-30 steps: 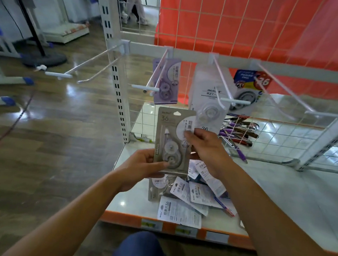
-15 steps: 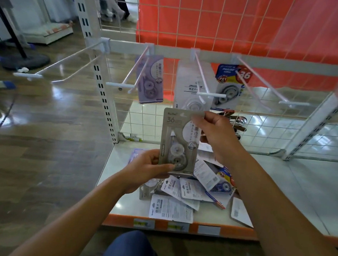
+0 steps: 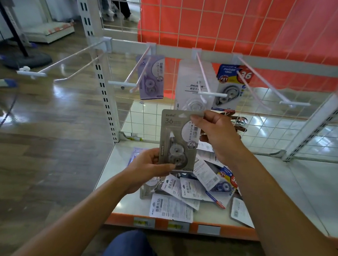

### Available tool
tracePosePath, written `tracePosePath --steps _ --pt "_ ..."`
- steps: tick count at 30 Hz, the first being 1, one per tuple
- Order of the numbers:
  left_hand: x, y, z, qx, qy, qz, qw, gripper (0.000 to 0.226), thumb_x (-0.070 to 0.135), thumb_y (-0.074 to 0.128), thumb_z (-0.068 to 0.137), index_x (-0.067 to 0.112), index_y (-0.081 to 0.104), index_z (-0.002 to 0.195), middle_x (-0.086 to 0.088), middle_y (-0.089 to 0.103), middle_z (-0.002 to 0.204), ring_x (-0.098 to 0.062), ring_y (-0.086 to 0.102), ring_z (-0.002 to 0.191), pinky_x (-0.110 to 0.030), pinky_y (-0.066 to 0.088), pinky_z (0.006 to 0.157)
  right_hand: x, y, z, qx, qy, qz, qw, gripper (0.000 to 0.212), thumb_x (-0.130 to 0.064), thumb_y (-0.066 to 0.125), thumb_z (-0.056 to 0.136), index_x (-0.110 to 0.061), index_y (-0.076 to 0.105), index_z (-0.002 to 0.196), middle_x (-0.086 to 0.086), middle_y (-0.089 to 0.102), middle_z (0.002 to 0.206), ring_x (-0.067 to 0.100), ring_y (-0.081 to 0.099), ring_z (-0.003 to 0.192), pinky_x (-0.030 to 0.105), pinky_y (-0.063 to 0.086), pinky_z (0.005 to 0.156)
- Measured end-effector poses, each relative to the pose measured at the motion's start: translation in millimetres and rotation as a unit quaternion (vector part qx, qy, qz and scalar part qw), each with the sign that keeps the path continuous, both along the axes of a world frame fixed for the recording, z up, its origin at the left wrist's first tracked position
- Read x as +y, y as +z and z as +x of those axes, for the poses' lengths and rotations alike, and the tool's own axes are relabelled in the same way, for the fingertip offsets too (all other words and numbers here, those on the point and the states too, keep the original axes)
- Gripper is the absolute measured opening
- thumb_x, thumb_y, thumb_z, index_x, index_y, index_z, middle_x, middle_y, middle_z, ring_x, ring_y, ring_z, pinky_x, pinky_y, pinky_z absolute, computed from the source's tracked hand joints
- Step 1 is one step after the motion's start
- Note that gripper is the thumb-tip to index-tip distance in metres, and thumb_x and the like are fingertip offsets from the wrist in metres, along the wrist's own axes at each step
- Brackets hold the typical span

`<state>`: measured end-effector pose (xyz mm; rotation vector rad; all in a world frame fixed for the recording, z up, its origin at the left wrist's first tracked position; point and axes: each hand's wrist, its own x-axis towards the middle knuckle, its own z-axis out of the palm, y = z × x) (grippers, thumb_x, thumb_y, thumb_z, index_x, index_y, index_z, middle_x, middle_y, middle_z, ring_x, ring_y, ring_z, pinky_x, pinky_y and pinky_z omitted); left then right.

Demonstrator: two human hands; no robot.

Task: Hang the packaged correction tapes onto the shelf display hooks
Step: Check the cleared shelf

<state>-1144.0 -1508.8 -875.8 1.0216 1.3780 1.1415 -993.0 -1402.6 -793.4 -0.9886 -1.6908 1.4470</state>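
I hold a grey packaged correction tape (image 3: 176, 140) upright in front of the shelf. My left hand (image 3: 148, 169) grips its bottom left corner. My right hand (image 3: 216, 135) pinches its top right corner. Above it a row of white display hooks juts toward me: one (image 3: 137, 73) carries a purple pack (image 3: 152, 76), the middle hook (image 3: 204, 78) carries a white pack (image 3: 191, 85), and behind it hangs a blue and yellow pack (image 3: 230, 86). The right hook (image 3: 267, 84) and the far left hook (image 3: 63, 60) are bare. Several loose packs (image 3: 183, 193) lie heaped on the shelf.
The white shelf board (image 3: 300, 189) has an orange front edge (image 3: 177, 226). A wire grid backs it, with red cloth (image 3: 241, 23) behind. Pens (image 3: 239, 124) lie at the back. White slotted uprights (image 3: 105, 87) frame the bay. Wooden floor spreads left. My knee (image 3: 131, 247) is below.
The grey pack has risen slightly toward the hooks. My right hand slid up from the pack's middle to its top right corner. My view shifted closer and to the right.
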Motion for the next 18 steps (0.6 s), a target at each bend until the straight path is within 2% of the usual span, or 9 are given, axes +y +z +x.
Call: tracePosePath --steps 1,5,8,11,14,18 --pt "-1.5 1.8 -0.9 0.001 0.004 0.002 1.000 0.026 0.001 0.068 0.083 0.011 0.064 0.106 -0.009 0.073 0.101 -0.020 0.068 0.092 -0.032 0.056 0.082 -1.6 1.1 -0.9 0.002 0.004 -0.001 1.000 0.011 -0.019 0.062 0.091 -0.024 0.071 0.087 -0.003 0.070 0.086 0.019 0.060 0.090 0.042 0.048 0.080" --pt "-7.4 7.9 -7.4 0.012 0.023 0.010 1.000 0.025 -0.006 0.068 0.081 0.012 0.065 0.099 -0.005 0.074 0.094 -0.015 0.070 0.086 -0.028 0.057 0.077 -10.5 6.3 -4.4 0.024 0.014 -0.009 1.000 0.008 -0.019 0.063 0.089 -0.022 0.071 0.087 -0.004 0.070 0.083 0.013 0.060 0.080 0.028 0.043 0.069" --pt "-12.6 12.9 -13.8 0.038 0.027 0.011 0.999 0.025 -0.006 0.067 0.081 0.013 0.067 0.097 -0.003 0.075 0.095 -0.017 0.070 0.091 -0.029 0.056 0.080 -18.5 8.4 -6.2 0.033 0.012 -0.018 0.999 0.009 -0.022 0.065 0.088 -0.025 0.073 0.088 -0.009 0.070 0.077 0.010 0.057 0.072 0.028 0.044 0.067" --pt "-18.1 20.1 -18.9 0.062 0.028 0.002 0.998 0.026 -0.007 0.067 0.080 0.015 0.068 0.094 -0.001 0.075 0.094 -0.017 0.070 0.093 -0.030 0.056 0.083 -30.1 7.3 -2.7 0.041 0.024 -0.026 0.999 0.011 -0.021 0.064 0.089 -0.027 0.073 0.087 -0.014 0.069 0.070 -0.001 0.055 0.060 0.024 0.046 0.064" --pt "-24.1 29.1 -17.8 0.081 0.028 -0.018 0.996 0.025 -0.008 0.067 0.080 0.015 0.070 0.089 -0.004 0.075 0.095 -0.019 0.070 0.094 -0.033 0.056 0.087 -43.2 6.9 2.9 0.061 0.022 -0.024 0.998 0.016 -0.016 0.063 0.088 -0.027 0.072 0.081 -0.011 0.073 0.075 -0.002 0.063 0.066 0.017 0.049 0.062" --pt "-39.0 56.7 -7.8 0.071 0.063 -0.079 0.992 0.030 -0.006 0.073 0.077 0.021 0.072 0.089 -0.006 0.075 0.099 -0.024 0.070 0.098 -0.044 0.052 0.095 -58.0 37.5 7.4 0.048 0.033 -0.037 0.998 0.016 -0.012 0.060 0.090 -0.023 0.071 0.084 -0.017 0.072 0.073 -0.004 0.066 0.069 0.007 0.048 0.059"
